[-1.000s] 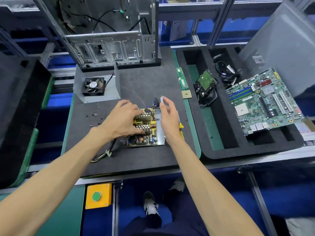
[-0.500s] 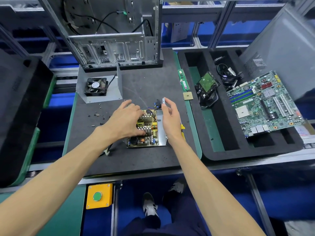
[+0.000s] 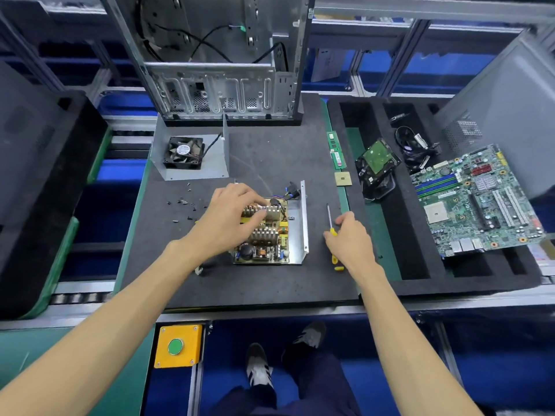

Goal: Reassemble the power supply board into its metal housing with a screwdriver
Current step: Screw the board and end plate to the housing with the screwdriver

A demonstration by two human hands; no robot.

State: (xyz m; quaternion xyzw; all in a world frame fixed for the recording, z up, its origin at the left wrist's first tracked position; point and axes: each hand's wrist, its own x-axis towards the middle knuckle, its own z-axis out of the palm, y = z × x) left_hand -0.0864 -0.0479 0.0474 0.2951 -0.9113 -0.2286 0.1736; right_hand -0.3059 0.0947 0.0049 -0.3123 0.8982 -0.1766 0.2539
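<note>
Your left hand [image 3: 232, 219] rests curled on the power supply board [image 3: 264, 232], fingers over the finned heatsinks; the board sits in its bare sheet-metal housing [image 3: 301, 223] mid-table [image 3: 270, 283]. The screwdriver [image 3: 332, 232] lies just right of the housing, thin steel shaft pointing away from you, yellow handle toward you. Your right hand [image 3: 350, 241] is nearer, over the handle with fingers curled; can't tell if it grips yet. Loose black screws [image 3: 183, 202] are left of the board.
</note>
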